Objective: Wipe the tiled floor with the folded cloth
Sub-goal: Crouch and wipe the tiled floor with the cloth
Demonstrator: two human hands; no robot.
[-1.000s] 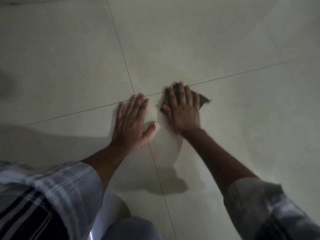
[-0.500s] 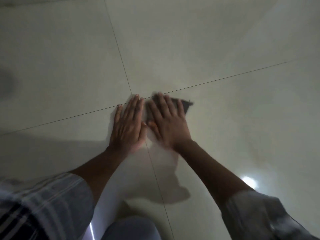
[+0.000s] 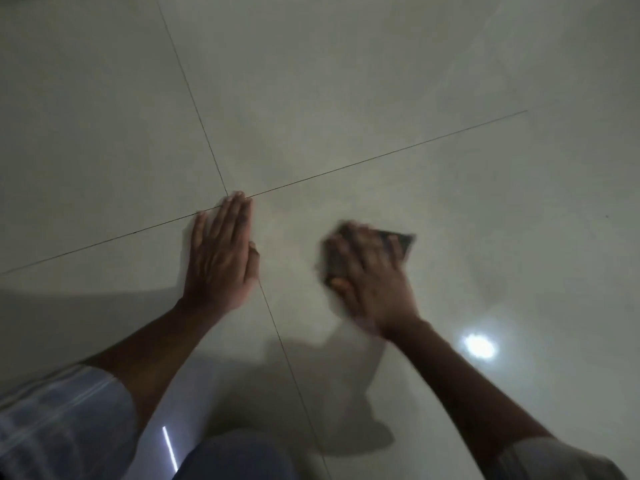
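Head view: left hand flat, fingers straight, palm on tiled floor where grout lines cross. Right hand spread flat, blurred, pressing folded cloth onto tile.

Dim; glare spot btm right, right hand motion-blurred.

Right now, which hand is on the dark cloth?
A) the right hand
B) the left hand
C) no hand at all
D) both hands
A: the right hand lies spread flat on the dark cloth, while the left hand rests palm down on the bare tiled floor, apart from the cloth.
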